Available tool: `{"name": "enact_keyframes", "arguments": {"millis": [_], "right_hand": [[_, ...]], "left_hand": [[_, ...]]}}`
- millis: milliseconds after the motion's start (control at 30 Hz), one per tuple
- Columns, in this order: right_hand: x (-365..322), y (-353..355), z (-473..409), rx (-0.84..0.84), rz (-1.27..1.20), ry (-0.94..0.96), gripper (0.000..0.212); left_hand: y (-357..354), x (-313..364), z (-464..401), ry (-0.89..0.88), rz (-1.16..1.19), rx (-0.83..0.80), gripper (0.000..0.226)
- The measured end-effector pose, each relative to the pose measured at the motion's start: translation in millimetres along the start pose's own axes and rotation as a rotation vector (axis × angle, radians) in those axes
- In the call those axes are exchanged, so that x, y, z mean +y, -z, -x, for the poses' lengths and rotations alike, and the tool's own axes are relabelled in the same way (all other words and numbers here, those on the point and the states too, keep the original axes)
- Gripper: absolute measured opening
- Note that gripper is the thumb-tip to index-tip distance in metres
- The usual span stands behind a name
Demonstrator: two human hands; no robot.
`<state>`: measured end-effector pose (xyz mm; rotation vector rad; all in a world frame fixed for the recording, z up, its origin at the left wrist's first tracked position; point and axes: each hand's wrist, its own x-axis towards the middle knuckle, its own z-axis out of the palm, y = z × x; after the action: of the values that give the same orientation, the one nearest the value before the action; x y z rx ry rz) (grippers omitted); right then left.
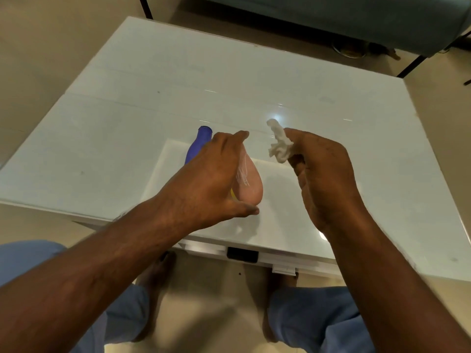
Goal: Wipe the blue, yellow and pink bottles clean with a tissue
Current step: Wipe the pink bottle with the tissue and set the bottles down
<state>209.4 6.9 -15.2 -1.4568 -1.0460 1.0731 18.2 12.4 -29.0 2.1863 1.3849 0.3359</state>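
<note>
My left hand (216, 179) grips the pink bottle (248, 186), held above the white table (127, 128) with its base turned toward me. Behind that hand the blue bottle (197, 143) shows its neck and upper body; I cannot tell whether it stands on the table. Only a thin sliver of the yellow bottle (232, 194) peeks out under my left palm. To the right, my right hand (323, 174) pinches a crumpled white tissue (279, 145), a short gap away from the pink bottle.
The table's near edge runs just below my hands, with a black latch (242, 254) on its front. A dark green sofa (356, 19) on black legs stands beyond the far edge. My knees and feet are below.
</note>
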Motion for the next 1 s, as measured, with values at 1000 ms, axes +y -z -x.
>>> {"name": "enact_keyframes", "arguments": {"millis": [1000], "right_hand": [[-2.0,3.8,8.9,0.053,0.178,0.035,0.017]], "left_hand": [[-3.9,1.5,-1.2,-0.003,-0.016,0.019,0.127]]}}
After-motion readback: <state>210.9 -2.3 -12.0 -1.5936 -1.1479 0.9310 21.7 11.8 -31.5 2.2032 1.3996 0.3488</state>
